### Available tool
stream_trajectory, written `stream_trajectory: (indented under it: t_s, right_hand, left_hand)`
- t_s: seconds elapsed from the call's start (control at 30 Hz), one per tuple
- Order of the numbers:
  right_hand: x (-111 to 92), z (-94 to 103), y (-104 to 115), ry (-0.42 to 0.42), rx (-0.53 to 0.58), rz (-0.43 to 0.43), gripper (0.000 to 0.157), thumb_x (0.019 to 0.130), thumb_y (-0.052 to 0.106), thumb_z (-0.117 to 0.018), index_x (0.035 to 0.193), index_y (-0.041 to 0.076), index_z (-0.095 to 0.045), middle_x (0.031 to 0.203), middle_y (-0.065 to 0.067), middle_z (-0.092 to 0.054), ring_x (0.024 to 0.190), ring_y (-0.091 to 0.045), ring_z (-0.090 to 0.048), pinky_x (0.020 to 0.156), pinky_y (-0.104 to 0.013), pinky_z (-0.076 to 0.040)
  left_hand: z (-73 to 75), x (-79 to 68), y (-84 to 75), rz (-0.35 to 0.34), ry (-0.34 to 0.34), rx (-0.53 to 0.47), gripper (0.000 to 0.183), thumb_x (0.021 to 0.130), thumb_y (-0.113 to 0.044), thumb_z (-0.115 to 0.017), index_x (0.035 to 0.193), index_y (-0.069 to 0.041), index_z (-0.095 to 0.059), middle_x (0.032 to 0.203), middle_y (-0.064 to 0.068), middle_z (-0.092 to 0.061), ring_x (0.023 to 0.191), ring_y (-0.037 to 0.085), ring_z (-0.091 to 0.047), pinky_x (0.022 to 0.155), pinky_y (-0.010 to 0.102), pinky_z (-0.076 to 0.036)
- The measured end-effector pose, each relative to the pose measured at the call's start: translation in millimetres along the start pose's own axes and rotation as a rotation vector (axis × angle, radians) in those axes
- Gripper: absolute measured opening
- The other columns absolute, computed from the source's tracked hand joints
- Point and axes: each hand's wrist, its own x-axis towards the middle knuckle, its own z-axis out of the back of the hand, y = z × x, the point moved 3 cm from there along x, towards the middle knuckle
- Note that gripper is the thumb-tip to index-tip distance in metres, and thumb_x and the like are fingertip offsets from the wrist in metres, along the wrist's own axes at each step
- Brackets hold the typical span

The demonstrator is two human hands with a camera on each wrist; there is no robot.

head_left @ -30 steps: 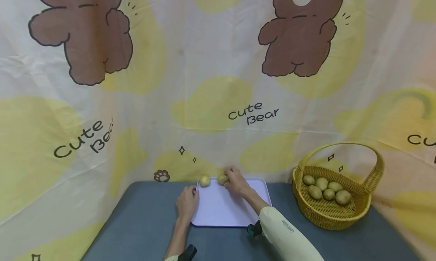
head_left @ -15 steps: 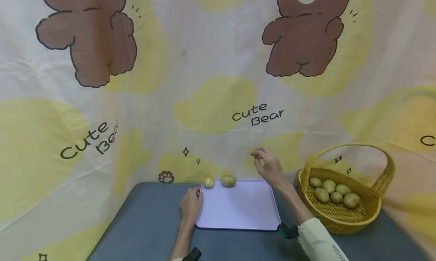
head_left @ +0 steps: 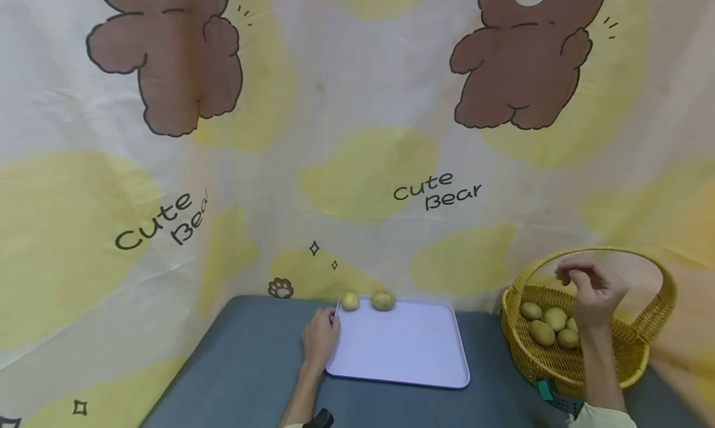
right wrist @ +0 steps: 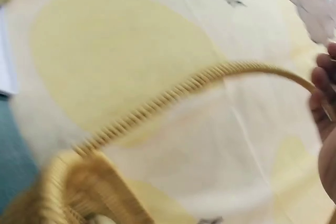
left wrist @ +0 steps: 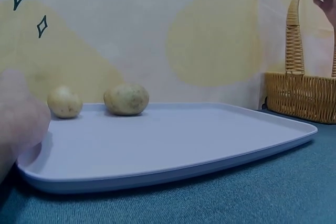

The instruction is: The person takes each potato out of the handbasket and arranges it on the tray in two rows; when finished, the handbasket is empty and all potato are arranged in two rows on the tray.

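My left hand (head_left: pixel 321 338) holds the left rim of a pale lilac tray (head_left: pixel 404 347) lying on the table. At the tray's far left sit two potatoes, a small round one (head_left: pixel 350 301) and a larger oval one (head_left: pixel 383 300), side by side with a small gap. My right hand (head_left: pixel 599 290), fingers loosely curled and holding nothing, is over a yellow wicker basket (head_left: pixel 522 347) with a tall arched handle. Several potatoes (head_left: pixel 542 333) lie in the basket, partly hidden by the right hand and forearm. In the right wrist view, the basket handle (right wrist: pixel 173 94) passes close by the fingers.
A dark blue-grey table (head_left: pixel 246 366) carries the tray, with the basket to its right. Directly behind stands a cloth backdrop (head_left: pixel 357 242) printed with bears and yellow patches.
My right hand has let go of the larger potato at the tray's far edge and moved right, over the basket. The left hand has stayed at the tray's rim. The head view has shifted slightly.
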Motion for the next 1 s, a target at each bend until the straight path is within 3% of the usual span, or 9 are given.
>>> stream_trajectory:
  t_s: [0.07,0.1,0.2,0.3,0.4,0.5,0.63,0.83,1.0]
  right_hand:
    - [2.3,14.6,1.1,-0.037,-0.031,-0.115,0.021,0.090,-0.025,-0.043,0.077,-0.031,-0.058,0.069,-0.010,-0.074,0.059,-0.015,-0.067,0.054,-0.020,-0.049]
    - [2.7,20.6,0.9,-0.055,-0.104,-0.196,0.022,0.092,-0.022,-0.044,0.078,-0.029,-0.059,0.069,-0.008,-0.073,0.059,-0.014,-0.067,0.052,-0.019,-0.048]
    - [0.4,37.5,-0.7,-0.062,-0.440,-0.444,0.024,0.099,-0.009,-0.049,0.085,-0.020,-0.066,0.068,0.007,-0.072,0.058,-0.006,-0.065,0.051,-0.018,-0.048]
    - [-4.0,49.5,-3.7,0.130,-0.774,-0.653,0.024,0.103,0.006,-0.051,0.101,-0.007,-0.071,0.077,0.017,-0.071,0.065,0.003,-0.063,0.055,-0.018,-0.050]
    - [-10.0,54.2,-9.8,0.428,-0.977,-0.671,0.026,0.106,0.014,-0.049,0.119,-0.002,-0.067,0.097,0.001,-0.074,0.077,0.001,-0.063,0.059,-0.020,-0.050]
    - [-17.8,55.9,-17.5,0.596,-1.056,-0.659,0.031,0.107,0.014,-0.049,0.128,-0.004,-0.063,0.112,-0.027,-0.069,0.089,-0.021,-0.069,0.059,-0.025,-0.048]
    - [-28.4,60.2,-26.1,0.704,-1.090,-0.739,0.033,0.106,0.010,-0.049,0.131,-0.010,-0.059,0.119,-0.039,-0.063,0.101,-0.052,-0.065,0.064,-0.036,-0.052]
    - [-41.0,65.4,-40.2,0.859,-1.099,-0.782,0.034,0.101,0.004,-0.058,0.127,-0.016,-0.058,0.116,-0.040,-0.064,0.104,-0.055,-0.064,0.080,-0.057,-0.056]
    - [-52.5,67.7,-49.6,0.966,-1.101,-0.854,0.035,0.096,0.004,-0.065,0.123,-0.018,-0.060,0.118,-0.041,-0.064,0.105,-0.057,-0.062,0.082,-0.060,-0.054]
  left_hand:
    - [1.2,1.1,-0.1,0.014,0.006,-0.008,0.019,0.094,-0.013,-0.071,0.110,-0.004,-0.078,0.092,0.011,-0.072,0.072,0.024,-0.066,0.060,0.041,-0.050]
    - [2.1,2.4,-0.1,0.019,0.004,-0.012,0.020,0.094,-0.013,-0.071,0.110,-0.004,-0.078,0.093,0.012,-0.072,0.072,0.024,-0.065,0.060,0.041,-0.050]
    - [4.7,7.1,-0.7,0.024,0.012,-0.011,0.021,0.095,-0.013,-0.070,0.112,-0.003,-0.077,0.094,0.012,-0.072,0.073,0.024,-0.066,0.061,0.042,-0.050]
    - [6.0,10.3,-1.0,0.026,0.027,-0.007,0.022,0.096,-0.014,-0.069,0.113,-0.003,-0.077,0.095,0.012,-0.072,0.074,0.024,-0.066,0.060,0.042,-0.050]
    - [6.3,10.5,-0.8,0.035,0.033,-0.005,0.022,0.096,-0.015,-0.069,0.114,-0.003,-0.077,0.095,0.012,-0.072,0.075,0.024,-0.066,0.061,0.042,-0.050]
    - [5.5,8.8,-0.7,0.033,0.033,0.001,0.022,0.096,-0.016,-0.069,0.114,-0.004,-0.077,0.095,0.012,-0.072,0.075,0.024,-0.066,0.062,0.043,-0.050]
    - [2.8,3.7,-0.9,0.030,0.047,0.010,0.021,0.096,-0.015,-0.070,0.113,-0.004,-0.077,0.094,0.010,-0.071,0.075,0.024,-0.066,0.062,0.042,-0.049]
    - [2.3,-0.7,-3.7,0.043,0.043,-0.005,0.021,0.096,-0.015,-0.070,0.112,-0.004,-0.077,0.093,0.011,-0.071,0.075,0.024,-0.066,0.064,0.043,-0.050]
    - [1.7,-0.5,-2.9,0.051,0.064,0.008,0.023,0.096,-0.017,-0.070,0.114,-0.005,-0.077,0.096,0.010,-0.072,0.078,0.024,-0.067,0.065,0.043,-0.051]
